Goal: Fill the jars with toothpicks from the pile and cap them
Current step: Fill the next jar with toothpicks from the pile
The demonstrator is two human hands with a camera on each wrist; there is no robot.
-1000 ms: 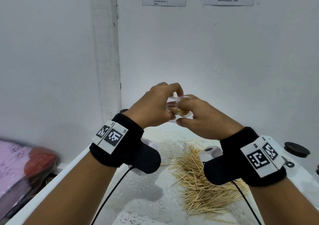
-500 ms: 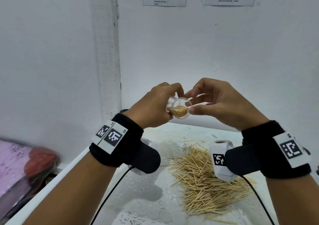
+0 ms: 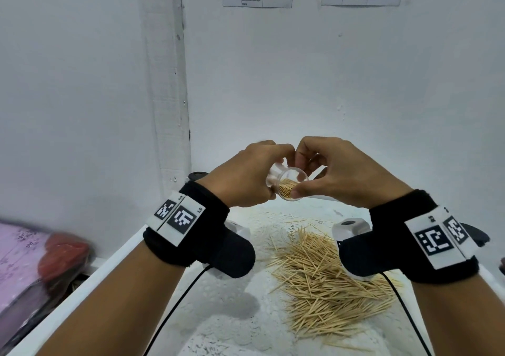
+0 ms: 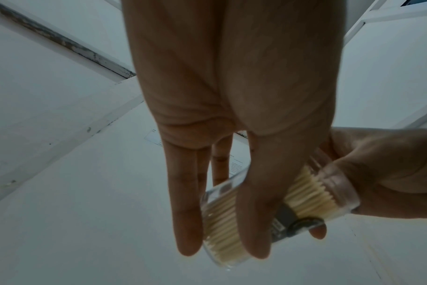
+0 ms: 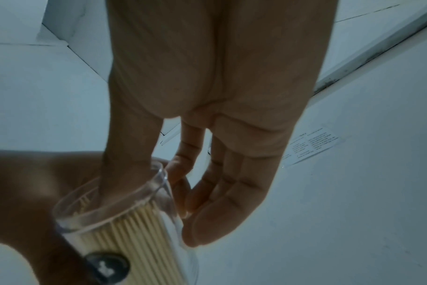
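Above the white table [image 3: 207, 325], the left hand [image 3: 243, 176] grips a clear plastic jar [image 3: 290, 184] of toothpicks; the right hand's [image 3: 341, 175] curled fingers [image 5: 183, 164] pinch its open rim.

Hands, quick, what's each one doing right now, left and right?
Left hand: grips the clear jar of toothpicks, tilted, uncapped.
Right hand: thumb at the jar's open mouth, fingers loosely curled beside the rim; whether it grips cannot be told.
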